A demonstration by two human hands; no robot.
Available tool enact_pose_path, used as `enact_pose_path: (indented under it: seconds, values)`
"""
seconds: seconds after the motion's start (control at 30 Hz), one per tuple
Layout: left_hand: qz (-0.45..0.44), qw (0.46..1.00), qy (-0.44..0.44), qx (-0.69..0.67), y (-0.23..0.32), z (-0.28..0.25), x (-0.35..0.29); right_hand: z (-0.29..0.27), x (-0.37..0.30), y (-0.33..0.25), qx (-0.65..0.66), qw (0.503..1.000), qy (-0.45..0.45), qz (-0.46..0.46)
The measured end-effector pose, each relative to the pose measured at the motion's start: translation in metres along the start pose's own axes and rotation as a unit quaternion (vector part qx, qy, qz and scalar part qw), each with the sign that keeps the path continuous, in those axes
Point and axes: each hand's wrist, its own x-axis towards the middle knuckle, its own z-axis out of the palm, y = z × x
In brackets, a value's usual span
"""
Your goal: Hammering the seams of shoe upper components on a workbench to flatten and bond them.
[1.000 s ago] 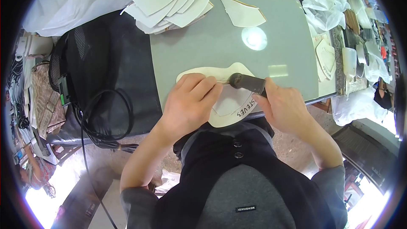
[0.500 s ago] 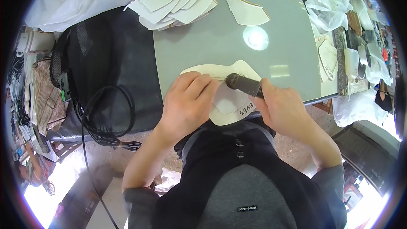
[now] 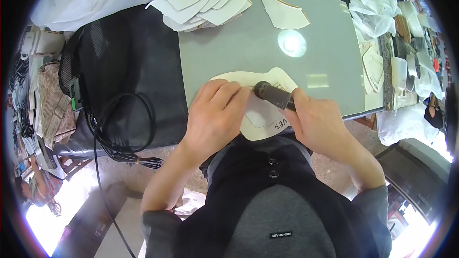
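A cream flat template with a curved outline lies at the near edge of the grey board. On it rests a white cut piece, partly covered by my hands. My right hand is wrapped round the dark handle of a hammer. The hammer's round black head sits low over the top edge of the white piece; whether it touches is unclear. Just left of the head, my left hand has its fingers bent and pressed together at that same edge. Its fingertips are partly hidden.
The grey board lies on a black padded surface. Several white cut pieces with brown edges are heaped at the far left, and a single one lies apart. A looped black cable is on the left; plastic sheeting lines the back.
The hammer head has shifted slightly left along the piece, closer to my left fingertips. My grips look unchanged. The whole view has moved a little.
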Motion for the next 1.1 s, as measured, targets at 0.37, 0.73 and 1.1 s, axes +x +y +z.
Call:
enact_pose_path:
  seconds: [0.37,0.73,1.1]
  values:
    - [-0.007,0.999,0.006,0.043,0.003,0.002,-0.003,0.001,0.005,-0.005,0.013,1.000,-0.006,0.009]
    - [0.038,0.991,-0.012,0.129,0.010,-0.004,-0.015,0.001,0.005,-0.007,0.064,0.997,0.048,-0.006]
    - [0.029,0.994,-0.020,0.107,0.005,-0.006,-0.021,0.002,0.012,-0.008,0.037,0.999,-0.002,-0.024]
